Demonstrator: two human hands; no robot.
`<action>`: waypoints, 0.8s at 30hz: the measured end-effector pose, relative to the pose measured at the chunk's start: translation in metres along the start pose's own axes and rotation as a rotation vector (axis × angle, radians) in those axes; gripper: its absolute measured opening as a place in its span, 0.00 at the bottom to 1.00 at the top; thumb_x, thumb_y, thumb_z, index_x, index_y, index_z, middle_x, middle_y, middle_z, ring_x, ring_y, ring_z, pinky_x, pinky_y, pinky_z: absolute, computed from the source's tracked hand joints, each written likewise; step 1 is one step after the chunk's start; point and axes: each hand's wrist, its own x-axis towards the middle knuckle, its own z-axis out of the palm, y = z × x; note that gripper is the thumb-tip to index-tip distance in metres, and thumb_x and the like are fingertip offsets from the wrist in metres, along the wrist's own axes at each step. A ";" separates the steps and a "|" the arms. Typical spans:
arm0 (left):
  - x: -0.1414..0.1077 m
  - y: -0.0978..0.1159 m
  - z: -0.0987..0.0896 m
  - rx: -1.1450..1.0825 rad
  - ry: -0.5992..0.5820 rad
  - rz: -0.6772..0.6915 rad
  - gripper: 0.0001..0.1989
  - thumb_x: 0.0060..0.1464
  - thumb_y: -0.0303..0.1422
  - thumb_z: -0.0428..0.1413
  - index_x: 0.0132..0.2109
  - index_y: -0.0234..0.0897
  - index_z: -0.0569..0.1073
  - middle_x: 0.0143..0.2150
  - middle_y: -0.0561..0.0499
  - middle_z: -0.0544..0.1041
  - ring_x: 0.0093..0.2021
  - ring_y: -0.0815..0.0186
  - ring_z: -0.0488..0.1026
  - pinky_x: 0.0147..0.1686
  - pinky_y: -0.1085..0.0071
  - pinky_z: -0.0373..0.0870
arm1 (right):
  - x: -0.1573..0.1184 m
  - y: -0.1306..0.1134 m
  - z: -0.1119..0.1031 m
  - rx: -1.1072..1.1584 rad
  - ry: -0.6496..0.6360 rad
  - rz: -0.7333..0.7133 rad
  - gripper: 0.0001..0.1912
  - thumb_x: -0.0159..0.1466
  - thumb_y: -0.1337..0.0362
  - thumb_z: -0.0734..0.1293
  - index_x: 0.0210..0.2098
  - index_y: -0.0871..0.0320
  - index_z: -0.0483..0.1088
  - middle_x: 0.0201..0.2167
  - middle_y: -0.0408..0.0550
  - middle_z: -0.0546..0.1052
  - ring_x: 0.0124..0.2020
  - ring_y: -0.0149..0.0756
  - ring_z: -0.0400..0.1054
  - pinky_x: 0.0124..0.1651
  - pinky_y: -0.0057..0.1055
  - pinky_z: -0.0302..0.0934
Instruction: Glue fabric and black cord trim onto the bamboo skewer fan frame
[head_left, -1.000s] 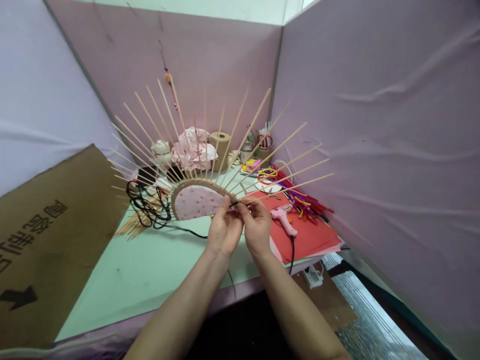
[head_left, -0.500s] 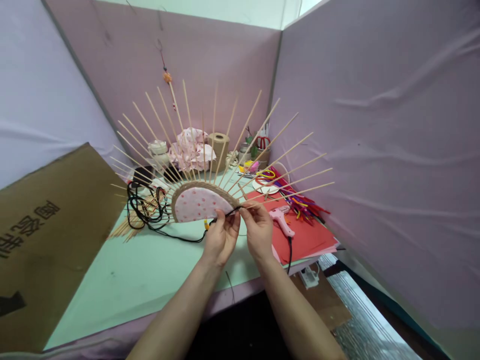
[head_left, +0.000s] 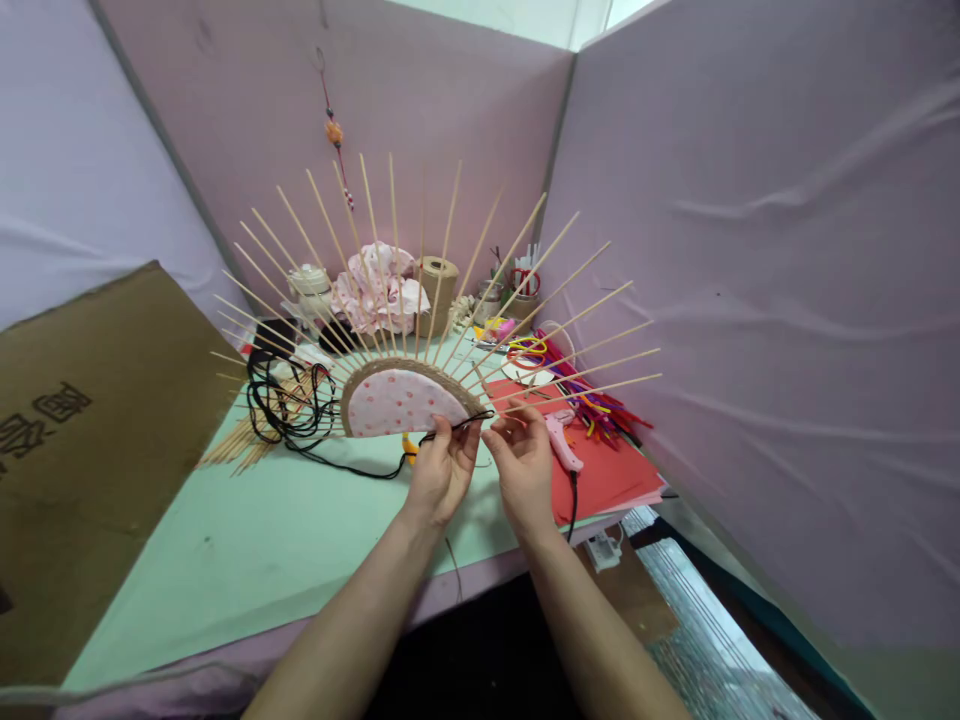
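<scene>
A half-round craft piece (head_left: pixel 405 402), covered in pink spotted fabric with a braided tan rim, stands above the table with thin wooden sticks (head_left: pixel 559 240) fanning out from it. Near its lower right corner, my left hand (head_left: pixel 439 472) pinches a doubled black cord (head_left: pixel 469 421) against the piece. A small loop of the cord pokes out past those fingers. My right hand (head_left: pixel 523 468) is just right of the loop, its fingers bent and slightly apart, with nothing visible in them. The rest of the cord trails left to a loose tangle (head_left: pixel 289 410).
Right of my hands, a pink glue gun (head_left: pixel 564 443) lies on red sheets (head_left: pixel 611 478) beside colourful pipe cleaners (head_left: pixel 600 405). Behind are a twine roll (head_left: pixel 437 290), crumpled pink fabric (head_left: pixel 382 290) and a white jar (head_left: pixel 310 285). Cardboard (head_left: pixel 97 430) leans at left; loose sticks (head_left: pixel 240 447) lie beneath the cord.
My right hand has let go of the cord and moved slightly right, leaving its looped end exposed. My left hand keeps its hold. The view has shifted a little.
</scene>
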 end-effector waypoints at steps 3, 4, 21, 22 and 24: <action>0.002 -0.001 -0.002 0.000 0.001 0.003 0.12 0.64 0.29 0.49 0.44 0.30 0.76 0.38 0.44 0.81 0.39 0.69 0.79 0.43 0.75 0.76 | -0.010 -0.004 -0.006 -0.267 0.076 -0.282 0.12 0.60 0.65 0.70 0.42 0.54 0.65 0.35 0.43 0.68 0.36 0.32 0.66 0.41 0.33 0.65; 0.003 -0.001 -0.003 -0.001 -0.002 0.000 0.11 0.64 0.29 0.49 0.44 0.29 0.76 0.38 0.44 0.81 0.39 0.68 0.79 0.43 0.74 0.76 | -0.011 -0.007 -0.008 -0.383 0.063 -0.414 0.09 0.61 0.66 0.69 0.41 0.54 0.66 0.35 0.44 0.68 0.37 0.33 0.66 0.42 0.33 0.64; 0.008 -0.013 -0.013 -0.008 -0.136 0.014 0.11 0.61 0.32 0.54 0.42 0.29 0.77 0.44 0.42 0.80 0.46 0.65 0.76 0.53 0.66 0.70 | 0.030 -0.034 -0.005 -1.264 -0.430 -0.909 0.05 0.66 0.65 0.65 0.37 0.55 0.74 0.39 0.49 0.76 0.43 0.43 0.60 0.43 0.39 0.51; 0.008 -0.013 -0.013 -0.009 -0.133 0.017 0.11 0.61 0.32 0.53 0.42 0.29 0.77 0.44 0.42 0.80 0.45 0.65 0.76 0.53 0.66 0.70 | 0.031 -0.033 -0.005 -1.268 -0.442 -0.911 0.05 0.67 0.65 0.65 0.38 0.55 0.74 0.39 0.49 0.76 0.43 0.43 0.60 0.43 0.39 0.51; 0.008 -0.014 -0.013 -0.013 -0.125 0.025 0.11 0.62 0.32 0.53 0.41 0.29 0.77 0.43 0.42 0.80 0.45 0.66 0.76 0.53 0.67 0.69 | 0.032 -0.032 -0.005 -1.263 -0.464 -0.923 0.05 0.66 0.66 0.65 0.38 0.56 0.74 0.39 0.50 0.76 0.43 0.43 0.60 0.42 0.39 0.51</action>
